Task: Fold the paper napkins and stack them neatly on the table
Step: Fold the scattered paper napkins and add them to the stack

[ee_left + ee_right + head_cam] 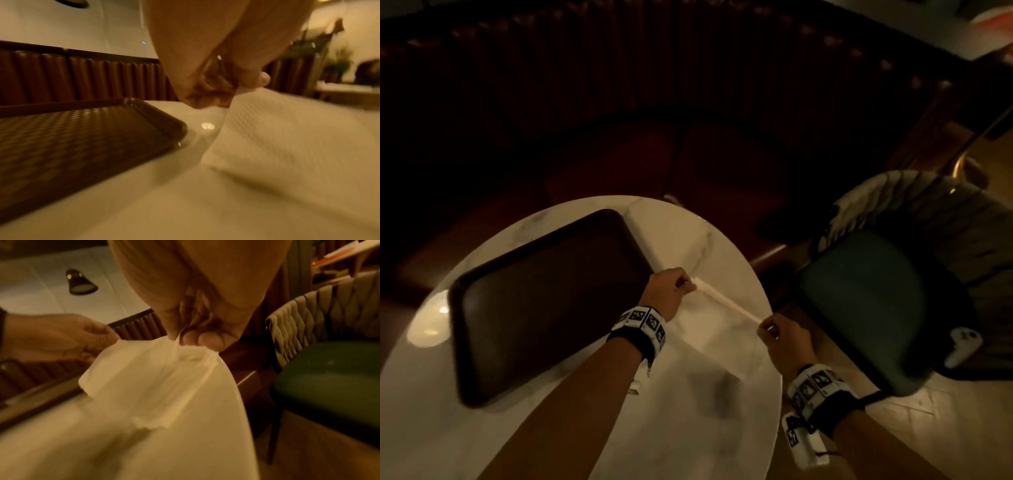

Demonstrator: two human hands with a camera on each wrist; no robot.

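Observation:
A white paper napkin (722, 329) hangs stretched between my two hands over the right side of the round marble table (681, 428). My left hand (671, 291) pinches its far left corner, and my right hand (777, 334) pinches the right corner. The held top edge is lifted, while the lower part drapes down towards the tabletop. In the left wrist view the embossed napkin (277, 138) slopes down from my pinching left hand (222, 87). The right wrist view shows the napkin (144, 378) held by my right hand (191, 337), with my left hand (61, 335) on the far corner.
A dark brown rectangular tray (541, 301) lies on the table's left half, close to my left hand. A green-seated woven chair (876, 301) stands right of the table, with a white controller (962, 346) on it. A dark curved booth bench (619, 137) runs behind.

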